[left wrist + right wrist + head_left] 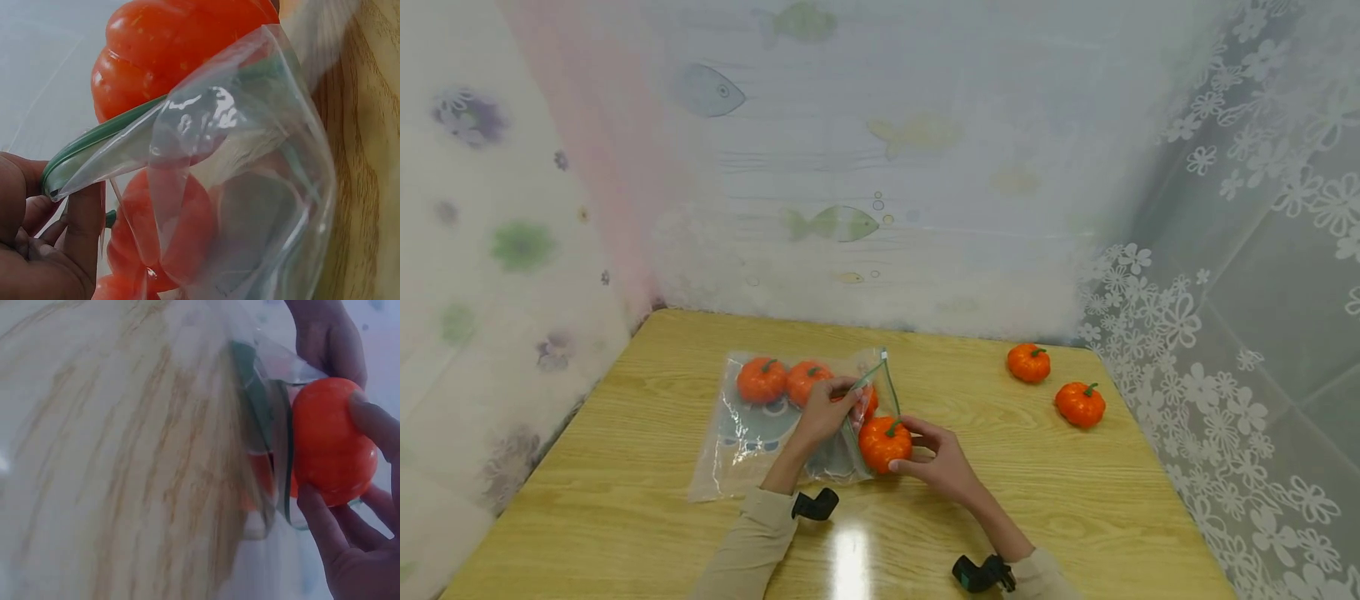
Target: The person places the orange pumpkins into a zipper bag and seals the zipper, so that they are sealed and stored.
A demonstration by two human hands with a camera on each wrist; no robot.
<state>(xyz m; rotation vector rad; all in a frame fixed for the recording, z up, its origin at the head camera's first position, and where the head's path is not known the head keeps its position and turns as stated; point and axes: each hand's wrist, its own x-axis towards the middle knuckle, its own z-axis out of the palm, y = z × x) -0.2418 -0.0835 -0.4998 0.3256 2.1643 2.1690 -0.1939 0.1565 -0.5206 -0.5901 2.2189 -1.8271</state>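
Note:
My left hand [827, 410] pinches the green-edged mouth of a clear zip bag [711, 467], holding it up. In the left wrist view its fingertips grip the green zip strip [119, 127]. A small orange toy pumpkin [880, 446] with a green stem is in my right hand [943, 461], thumb and fingers spread round it. That pumpkin [331, 440] is right at the bag's opening in the right wrist view. Inside the bag lie several more pumpkins, among them one at the far left [762, 381] and one beside it [807, 379].
Two loose pumpkins lie at the right of the wooden table [1000, 467]: one farther back [1028, 363], one nearer its right edge [1080, 405]. Walls covered with patterned sheeting [925, 200] stand behind and on both sides. Each wrist wears a black camera.

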